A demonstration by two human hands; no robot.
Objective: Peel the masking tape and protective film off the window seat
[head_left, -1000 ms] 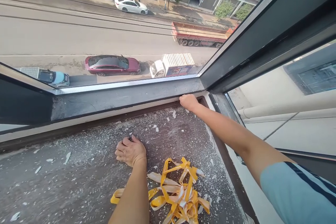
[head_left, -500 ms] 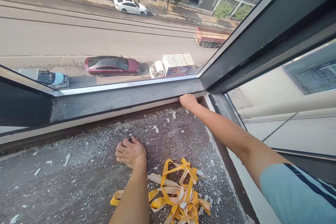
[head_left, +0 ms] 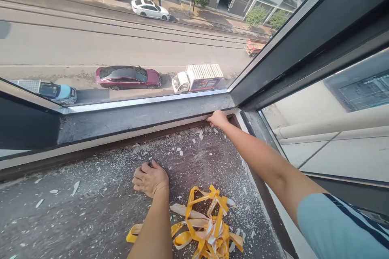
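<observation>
My left hand [head_left: 150, 179] rests as a fist on the dark stone sill [head_left: 91, 206], closed on a small dark thing whose tip shows above the knuckles. My right hand [head_left: 217, 118] reaches to the far right corner of the sill, fingers curled against the seam under the window frame [head_left: 146, 113]; what it holds, if anything, is hidden. A tangle of peeled yellow tape strips [head_left: 202, 228] lies on the sill beside my left forearm.
White flakes and scrapings [head_left: 182, 151] are scattered over the sill. The dark frame meets a second pane [head_left: 334, 129] at the right corner. Far below the glass lie a street, a red car [head_left: 127, 77] and a white truck [head_left: 197, 77].
My right hand has shifted slightly along the seam at the corner. The view has tilted a little. A red flatbed truck on the street has driven off to the right.
</observation>
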